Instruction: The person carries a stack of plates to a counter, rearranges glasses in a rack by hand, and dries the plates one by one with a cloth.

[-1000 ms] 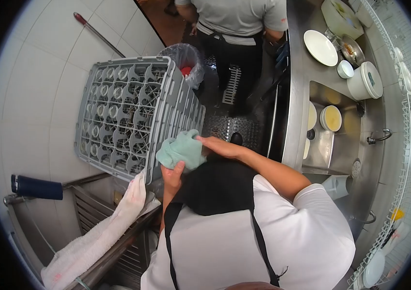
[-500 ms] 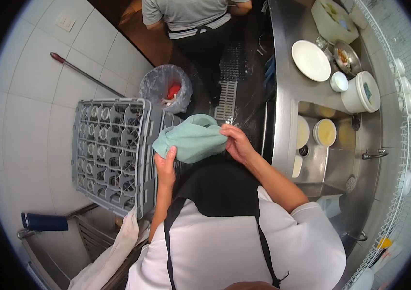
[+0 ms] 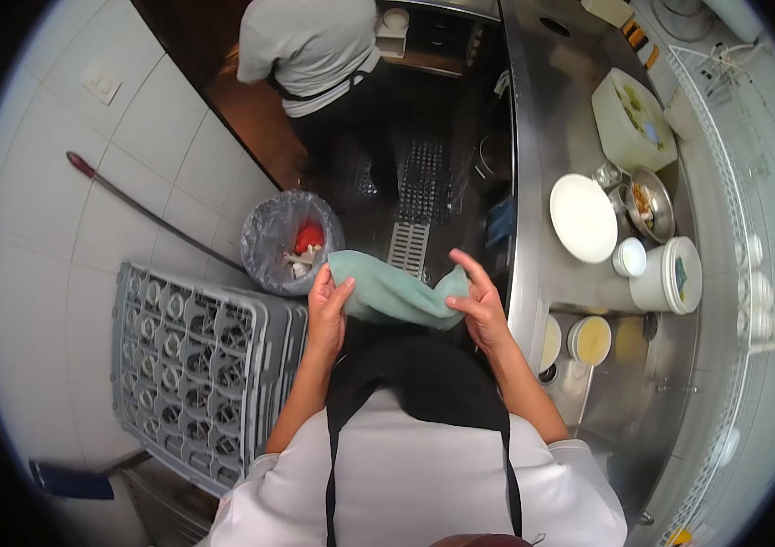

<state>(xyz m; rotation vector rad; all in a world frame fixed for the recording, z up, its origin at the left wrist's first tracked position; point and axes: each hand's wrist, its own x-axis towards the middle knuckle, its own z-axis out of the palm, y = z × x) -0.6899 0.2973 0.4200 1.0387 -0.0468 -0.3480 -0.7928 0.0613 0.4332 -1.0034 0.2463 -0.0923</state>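
A pale green cloth (image 3: 396, 290) is stretched between my two hands in front of my black apron (image 3: 419, 374). My left hand (image 3: 327, 305) pinches its left end between thumb and fingers. At the other end, my right hand (image 3: 478, 303) holds the cloth with the thumb pressed on it and one finger pointing out. The middle of the cloth sags in folds. Just beyond my left hand stands a bin (image 3: 264, 260) lined with a clear bag, with red and pale waste inside.
Stacked grey glass racks (image 3: 191, 374) stand at my left. A steel counter (image 3: 533, 210) on the right bears a white plate (image 3: 583, 219), a lidded white tub (image 3: 665, 276) and a steel bowl (image 3: 652, 205). A co-worker (image 3: 314, 64) stands ahead, past a floor drain (image 3: 408, 248).
The cloth has been drawn out lengthwise and its bunched shape flattened. My hands have shifted right. The camera view has tilted up, and the co-worker has turned and moved left.
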